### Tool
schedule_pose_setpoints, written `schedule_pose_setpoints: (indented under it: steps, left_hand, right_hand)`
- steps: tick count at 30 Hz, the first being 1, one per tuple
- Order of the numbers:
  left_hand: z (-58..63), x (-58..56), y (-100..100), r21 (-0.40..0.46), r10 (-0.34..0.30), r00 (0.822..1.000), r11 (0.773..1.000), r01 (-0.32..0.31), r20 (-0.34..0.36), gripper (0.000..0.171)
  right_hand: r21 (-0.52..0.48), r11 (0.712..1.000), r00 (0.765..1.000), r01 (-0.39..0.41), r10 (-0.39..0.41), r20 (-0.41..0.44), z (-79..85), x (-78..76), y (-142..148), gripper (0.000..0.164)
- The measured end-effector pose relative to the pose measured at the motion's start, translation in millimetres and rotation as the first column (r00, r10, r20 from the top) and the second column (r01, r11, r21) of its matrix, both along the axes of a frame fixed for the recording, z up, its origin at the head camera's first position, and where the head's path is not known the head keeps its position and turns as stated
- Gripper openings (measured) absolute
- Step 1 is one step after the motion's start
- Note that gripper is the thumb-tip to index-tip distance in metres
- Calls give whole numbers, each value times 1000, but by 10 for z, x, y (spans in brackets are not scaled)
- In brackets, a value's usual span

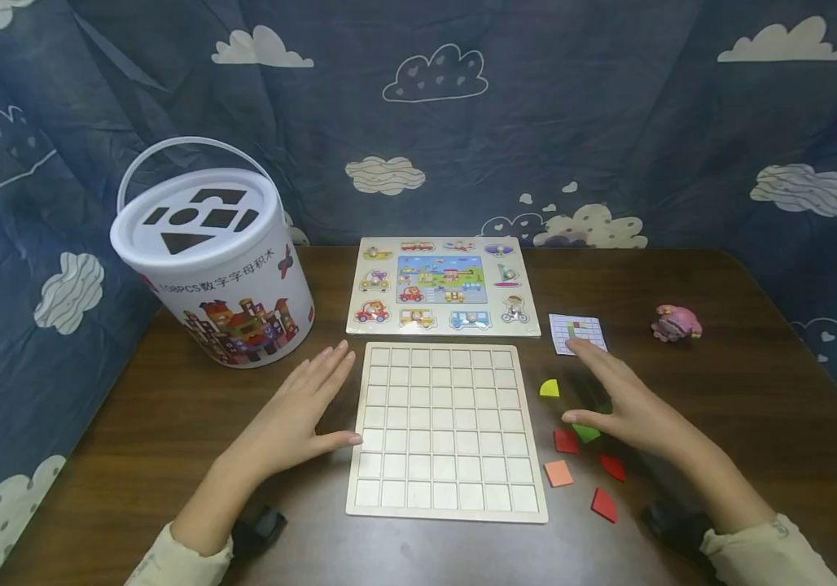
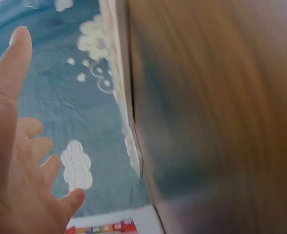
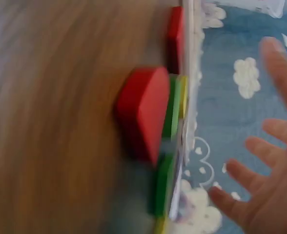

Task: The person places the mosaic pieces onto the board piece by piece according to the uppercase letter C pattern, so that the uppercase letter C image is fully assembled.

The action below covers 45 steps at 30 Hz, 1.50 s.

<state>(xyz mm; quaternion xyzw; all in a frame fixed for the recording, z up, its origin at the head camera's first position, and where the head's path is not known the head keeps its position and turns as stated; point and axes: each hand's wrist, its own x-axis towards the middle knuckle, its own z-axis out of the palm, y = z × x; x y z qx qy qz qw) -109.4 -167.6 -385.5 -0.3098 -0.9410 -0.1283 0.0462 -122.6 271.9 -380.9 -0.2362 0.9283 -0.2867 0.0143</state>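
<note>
A wooden grid board lies flat on the table between the two hands, its squares bare. My left hand hovers at the board's left edge, fingers straight and thumb spread, holding nothing. On the other side my right hand is held over the loose pieces, fingers extended and nothing gripped. Beneath and around it lie a yellow quarter-circle piece, a green piece, an orange square and red pieces. Another green piece is partly hidden by the hand. A small printed grid card sits beyond its fingertips.
Behind the board lies a picture peg puzzle. A white lidded bucket with a handle stands at the back left. A small pink figurine is at the right. A dark cloud-patterned cloth hangs behind the table.
</note>
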Motion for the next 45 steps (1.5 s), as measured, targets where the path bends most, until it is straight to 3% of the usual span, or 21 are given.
schedule_pose_setpoints:
  steps: [3, 6, 10, 14, 21, 25, 33, 40, 45]
  left_hand:
    - [-48, 15, 54, 85, -25, 998, 996, 20, 56, 93]
    - [-110, 7, 69, 172, -40, 988, 985, 13, 150, 90]
    - [-229, -24, 26, 275, -41, 953, 960, -46, 301, 85]
    - [-353, -53, -30, 324, -39, 927, 942, -90, 374, 82]
    - [-431, -59, -11, 269, -87, 938, 963, -7, 336, 78]
    - [-430, -55, -4, 244, -81, 940, 970, -3, 331, 76]
    - [-405, -40, -5, 214, -64, 942, 977, -8, 331, 76]
    - [-387, -34, 0, 202, -58, 948, 979, -7, 314, 76]
    - [-387, -32, -2, 209, -55, 950, 978, -11, 306, 76]
  right_hand:
    - [-34, 999, 996, 28, -25, 84, -89, -26, -19, 88]
    - [-62, 997, 993, 41, -34, 115, -188, -56, -24, 79]
    - [-87, 996, 998, 25, -20, 67, -339, -98, -32, 66]
    - [-85, 996, 999, 36, -36, -1, -442, -126, -49, 53]
    - [-55, 995, 996, 82, -84, -32, -466, -133, -87, 31]
    - [-61, 994, 995, 96, -97, -17, -427, -152, -106, 26]
    - [-103, 989, 995, 104, -103, 11, -135, -193, -242, 30]
    - [-220, 976, 995, 12, -34, -98, 234, -211, -630, 30]
    - [-296, 952, 988, -84, 41, -148, 316, -248, -1006, 29]
